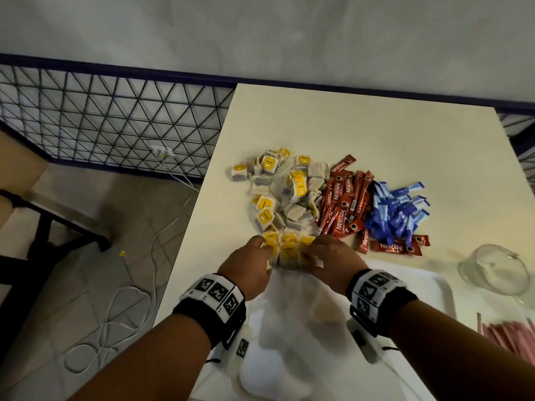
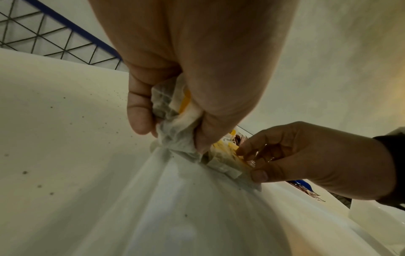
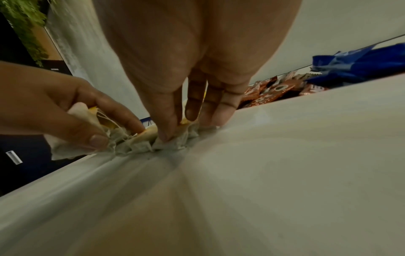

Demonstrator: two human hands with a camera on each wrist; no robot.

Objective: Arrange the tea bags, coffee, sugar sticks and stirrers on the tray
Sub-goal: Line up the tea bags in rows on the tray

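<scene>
My left hand (image 1: 251,267) and right hand (image 1: 333,260) each pinch a bunch of tea bags (image 1: 288,254), squeezing a short row together at the tray's (image 1: 434,287) far edge to keep it tidy.

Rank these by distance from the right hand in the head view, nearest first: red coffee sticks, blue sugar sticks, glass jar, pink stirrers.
From the right hand:
1. Red coffee sticks, just beyond it and to its right.
2. Blue sugar sticks, farther right, past the coffee.
3. Glass jar, far right on the table.
The pink stirrers, at the lower right edge, look about as far as the jar; too close to call.
</scene>
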